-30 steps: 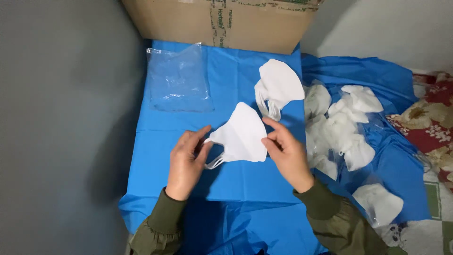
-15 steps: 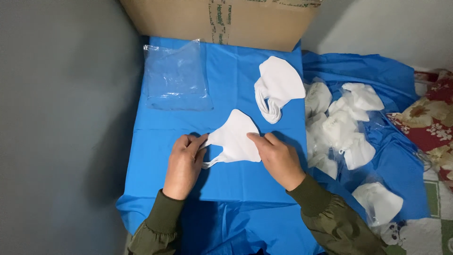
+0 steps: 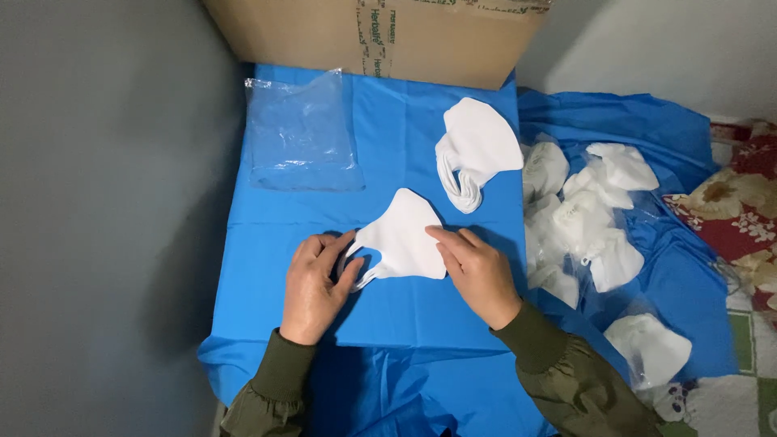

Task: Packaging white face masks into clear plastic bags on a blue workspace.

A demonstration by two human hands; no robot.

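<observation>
Blue-draped surface (image 3: 267,243) beside grey wall, cardboard box (image 3: 380,36) behind, clear bag (image 3: 301,133), mask stack (image 3: 476,150), both hands (image 3: 312,283) apart, pressing one white mask (image 3: 402,239) flat

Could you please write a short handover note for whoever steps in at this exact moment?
Left hand: fingers on the ear-loop end of a folded white mask lying flat on the blue sheet.
Right hand: fingertips pressing the mask's right edge.
Done: a neat stack of masks lies behind it.
Left: loose masks lie heaped to the right. A clear bag lies rear left, in front of a cardboard box.
</observation>
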